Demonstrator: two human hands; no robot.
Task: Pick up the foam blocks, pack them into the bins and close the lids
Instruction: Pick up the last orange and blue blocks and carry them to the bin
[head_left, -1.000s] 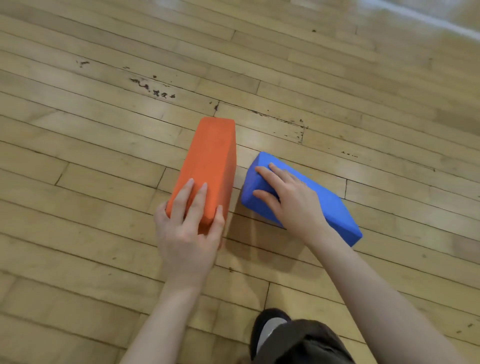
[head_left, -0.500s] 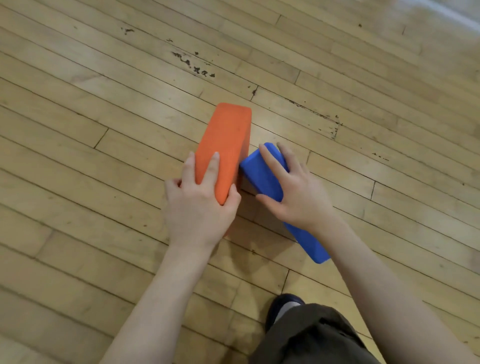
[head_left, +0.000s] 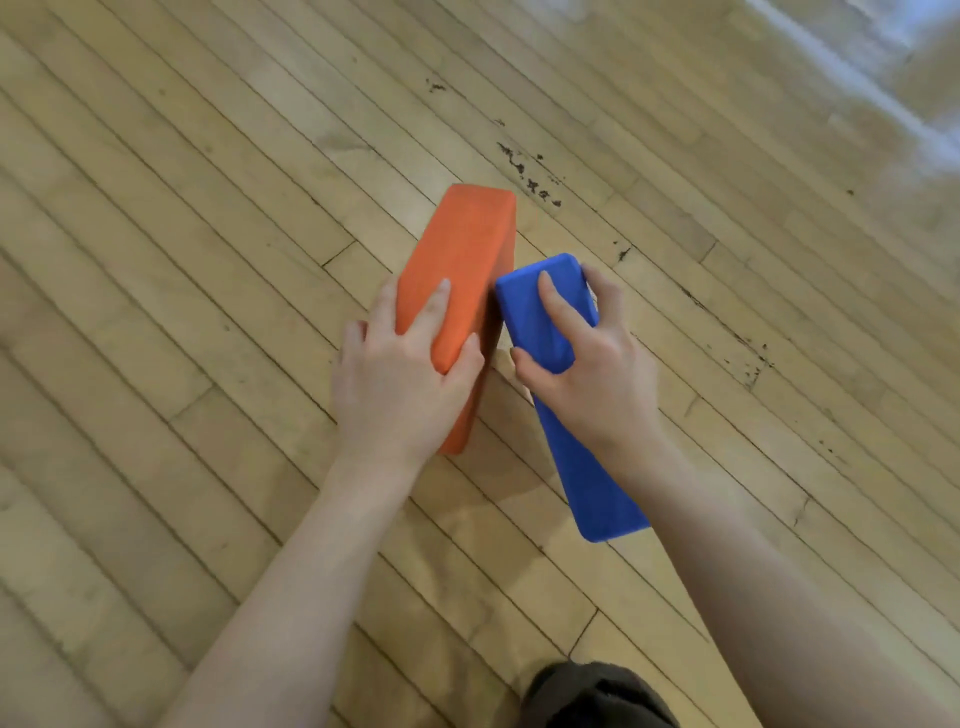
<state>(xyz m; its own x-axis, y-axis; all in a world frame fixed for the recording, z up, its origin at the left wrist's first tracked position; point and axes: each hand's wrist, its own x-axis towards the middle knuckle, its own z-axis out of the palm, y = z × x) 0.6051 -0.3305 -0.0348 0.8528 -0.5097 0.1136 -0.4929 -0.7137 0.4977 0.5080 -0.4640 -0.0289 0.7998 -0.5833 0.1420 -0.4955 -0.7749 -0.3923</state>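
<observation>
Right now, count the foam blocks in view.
2. The orange rectangular foam block is gripped by the left hand; the blue rectangular foam block beside it is in the right hand. No others show.

dark clothing (head_left: 597, 696) cut off; blue block (head_left: 540, 322) part-hidden

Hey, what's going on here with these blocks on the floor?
A person is bent over a wooden floor, gripping one foam block in each hand. The left hand holds the orange block; the right hand holds the blue block. The two blocks sit close side by side. No bins are in view.
</observation>
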